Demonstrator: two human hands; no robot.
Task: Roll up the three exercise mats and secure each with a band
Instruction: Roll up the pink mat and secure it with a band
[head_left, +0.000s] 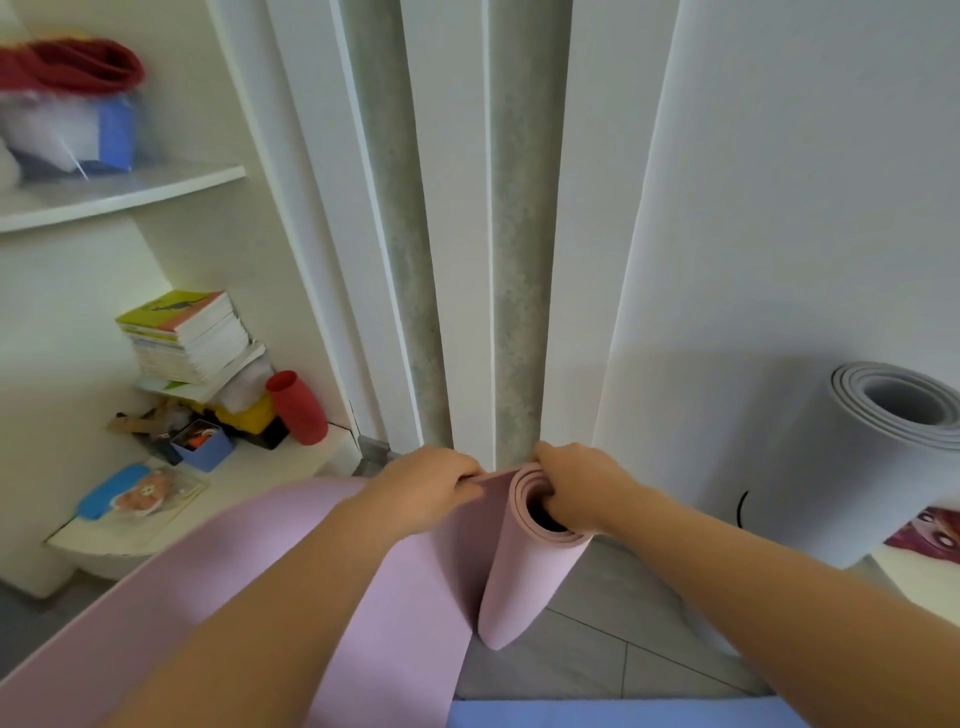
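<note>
Item under work: the pink mat (524, 571), partly rolled. The rolled part stands on end on the tiled floor (623, 649), its open core facing up toward the camera. All positions below are given relative to this roll.

Right hand (576, 483): at the top of the roll, fingers hooked down into the core, grasping the rim. Judged purpose: to anchor the inner turns and serve as the axis about which the roll is wound.

Left hand (426, 483): just left of the roll, clenched on the top edge of the loose sheet (395, 623), which it pinches close to where the sheet meets the roll. Judged purpose: to keep the feed taut and its edge level with the roll's rim, so the turns do not spiral out of line.

The loose sheet runs away from the roll to the lower left, under the left forearm. A long stretch is unwound, so this mat is well short of finished. No band is visible on or near it.

Grey mat (857, 467): to the right of the roll, well apart, fully rolled and standing on end. A thin black curve shows low on its side; whether this is a band cannot be told.

Blue mat (597, 714): below the roll, at the near edge of view, seemingly flat; only a strip shows.

Risk noted: winding upright lets the inner turns slip down and telescope if the right hand's hold slackens.

Left of the roll, beyond the sheet, a stack of books (192, 338) sits on a low shelf.
</note>
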